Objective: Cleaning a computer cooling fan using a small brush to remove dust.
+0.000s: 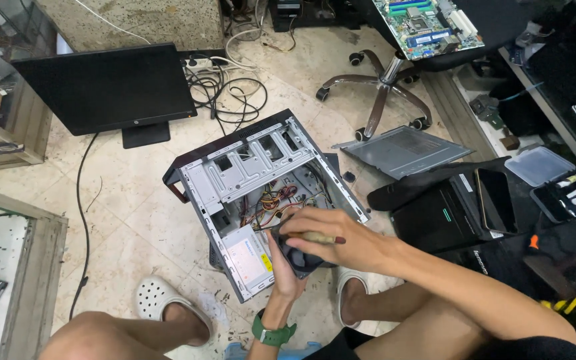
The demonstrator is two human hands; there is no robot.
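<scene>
A: What's in the hands?

B: Left hand (283,267) is cupped under a dark fan (299,257), fingers wrapped on its lower edge. It wears a green wristband. Right hand (331,237) is closed on a brush w/ a pale wooden handle (316,237) & dark red tip, pressed on top of the fan. So both hands are together, clamped on fan & brush.

A: Where's the fan rel. to the PC?

B: Just over the near corner of the open computer case (261,193), which lies on its side on the tiled floor (128,213), side panel off. Inside: silver power supply (248,257) at the near end, just left of the hands, a bunch of coloured wires (281,200) above it, and metal drive bays (255,157) at the far end.

A: Anything else around?

B: The loose grey side panel (405,150) lies on the floor to the right, near an office chair base (381,87). A green motherboard (428,27) sits on the chair seat. Black monitor (108,87) stands far left, w/ tangled cables (228,87) beside it. A 2nd black tower (435,213) lies to the right w/ a phone (495,200) on top. A clear plastic box (539,165) and an open tool kit (568,193) are further right. White clog (161,303) on the person's left foot, near the case corner.
</scene>
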